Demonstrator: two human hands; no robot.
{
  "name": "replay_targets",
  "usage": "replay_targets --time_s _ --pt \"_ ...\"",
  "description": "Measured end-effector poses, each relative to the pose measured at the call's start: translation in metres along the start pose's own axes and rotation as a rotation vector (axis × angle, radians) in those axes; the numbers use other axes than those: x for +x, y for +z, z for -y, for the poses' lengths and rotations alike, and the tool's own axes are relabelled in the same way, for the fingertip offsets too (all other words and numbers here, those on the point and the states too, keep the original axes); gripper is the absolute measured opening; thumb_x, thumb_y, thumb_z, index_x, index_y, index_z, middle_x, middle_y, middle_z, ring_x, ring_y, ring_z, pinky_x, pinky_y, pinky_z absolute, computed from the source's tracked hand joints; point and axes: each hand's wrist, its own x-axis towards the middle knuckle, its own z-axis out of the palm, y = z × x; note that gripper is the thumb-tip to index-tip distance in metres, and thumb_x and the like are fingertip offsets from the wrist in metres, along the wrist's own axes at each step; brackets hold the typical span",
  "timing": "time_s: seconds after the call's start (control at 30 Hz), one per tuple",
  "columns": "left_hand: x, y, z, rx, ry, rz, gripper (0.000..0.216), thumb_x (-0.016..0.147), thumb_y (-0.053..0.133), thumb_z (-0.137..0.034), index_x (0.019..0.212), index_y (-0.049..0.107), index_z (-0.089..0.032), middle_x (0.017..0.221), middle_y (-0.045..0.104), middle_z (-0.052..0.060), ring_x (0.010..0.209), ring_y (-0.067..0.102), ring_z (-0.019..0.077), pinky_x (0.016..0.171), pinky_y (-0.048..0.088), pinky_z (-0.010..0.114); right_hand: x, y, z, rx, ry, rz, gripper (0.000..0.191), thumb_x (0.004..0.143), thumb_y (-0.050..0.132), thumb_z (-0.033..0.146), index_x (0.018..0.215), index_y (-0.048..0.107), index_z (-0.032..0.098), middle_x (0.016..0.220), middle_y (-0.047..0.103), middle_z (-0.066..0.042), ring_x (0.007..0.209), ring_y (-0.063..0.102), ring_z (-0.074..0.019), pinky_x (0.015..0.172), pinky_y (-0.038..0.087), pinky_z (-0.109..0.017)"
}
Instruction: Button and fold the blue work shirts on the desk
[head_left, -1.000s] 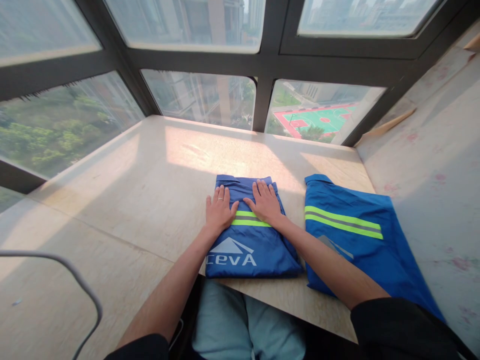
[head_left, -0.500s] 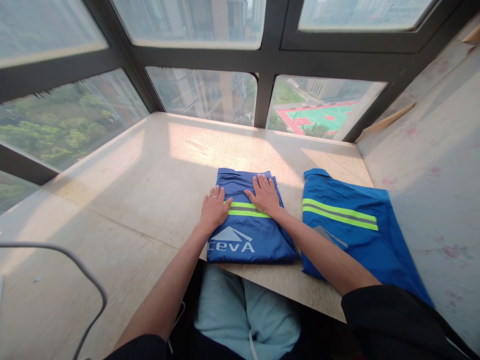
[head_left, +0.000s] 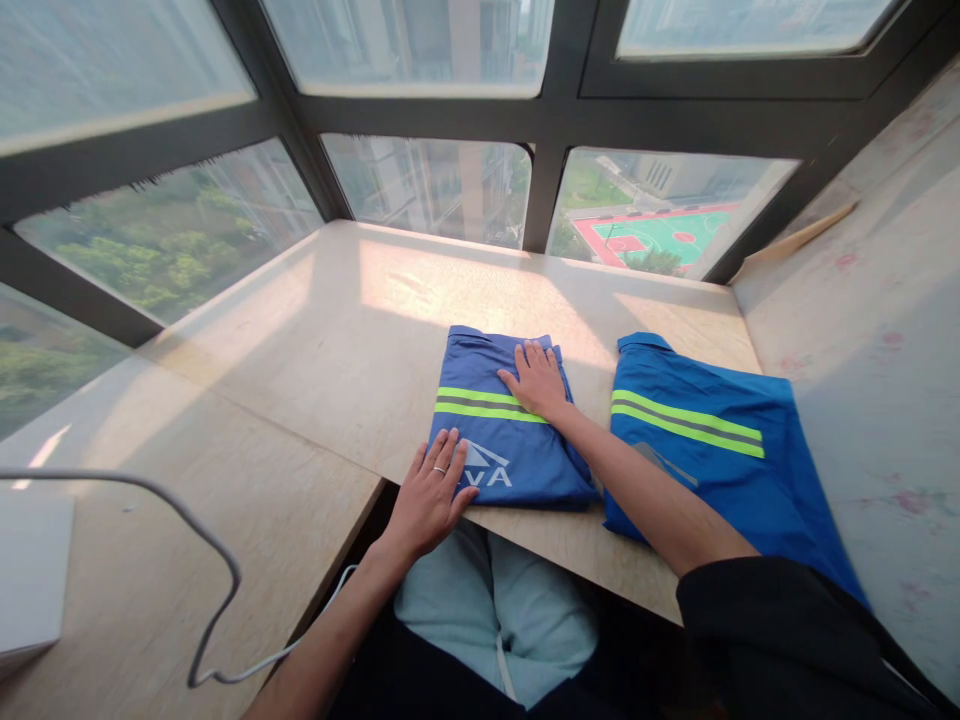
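Observation:
A folded blue garment (head_left: pixel 487 365) with a yellow-green and grey reflective stripe and a whitish printed logo lies flat before me. My left hand (head_left: pixel 433 490) rests on its near left corner with fingers outstretched, covering part of the logo. Spread over the far right part of the same garment is my right hand (head_left: pixel 538 380), palm down. Neither hand grips the cloth. To the right, partly under my right forearm, a second blue folded garment (head_left: pixel 720 390) with a similar stripe lies on the ledge.
Both garments are on a pale ledge (head_left: pixel 300 350) below dark-framed windows. A grey cable (head_left: pixel 217 545) loops across the left side near a white box-like object (head_left: pixel 34 570). A flowered wall (head_left: pixel 885 400) bounds the right.
My left hand has slid from the stripe toward me, down to the garment's near left corner. My right hand stays on the far right part. The view has shifted slightly left.

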Motion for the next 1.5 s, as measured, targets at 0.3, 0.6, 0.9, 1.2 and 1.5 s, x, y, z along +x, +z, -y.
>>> replay_targets --time_s 0.3,0.6,0.9,1.2,1.5 --pt "-0.040 0.001 0.010 -0.246 -0.229 -0.204 0.088 0.091 0.059 -0.044 0.157 0.010 -0.012 0.155 0.035 0.023 0.145 0.033 0.0317 0.112 0.040 0.050 0.001 0.001 0.000 -0.018 0.002 0.006 0.073 0.100 0.030 0.057 0.147 0.040 0.002 0.154 0.037 -0.022 0.144 0.028 -0.0349 0.118 0.015 -0.052" --pt "-0.049 0.006 0.001 -0.350 -0.397 -0.428 0.032 0.089 0.062 -0.029 0.117 0.067 -0.015 0.124 0.067 0.015 0.128 0.054 0.0306 0.108 0.045 0.051 0.001 0.005 -0.003 -0.011 -0.016 -0.019 0.072 0.100 0.029 0.056 0.146 0.042 0.002 0.152 0.039 -0.023 0.143 0.030 -0.0356 0.117 0.018 -0.053" --pt "-0.051 0.015 -0.028 -0.266 -0.598 -0.614 0.020 0.089 0.061 -0.021 0.105 0.069 -0.013 0.098 0.073 0.011 0.078 0.069 0.0175 0.074 0.056 0.029 0.002 0.004 -0.006 -0.020 -0.018 0.002 0.071 0.100 0.030 0.055 0.147 0.040 0.002 0.153 0.038 -0.022 0.144 0.028 -0.0343 0.118 0.018 -0.053" --pt "-0.044 0.011 -0.028 -0.287 -0.508 -0.721 0.020 0.091 0.057 -0.013 0.104 0.072 -0.016 0.083 0.067 0.005 0.073 0.065 0.0133 0.070 0.053 0.025 0.001 0.001 -0.006 -0.008 -0.022 0.004 0.070 0.100 0.031 0.055 0.147 0.041 0.003 0.153 0.039 -0.022 0.144 0.029 -0.0344 0.117 0.019 -0.053" --pt "-0.049 -0.006 -0.010 -0.284 -0.367 -0.515 0.027 0.089 0.054 -0.017 0.105 0.075 -0.018 0.100 0.066 0.010 0.086 0.064 0.0181 0.081 0.054 0.032 -0.005 -0.009 -0.003 0.131 -0.063 -0.099 0.050 0.100 0.035 0.035 0.137 0.052 0.005 0.149 0.046 -0.017 0.141 0.035 -0.0289 0.119 0.022 -0.047"
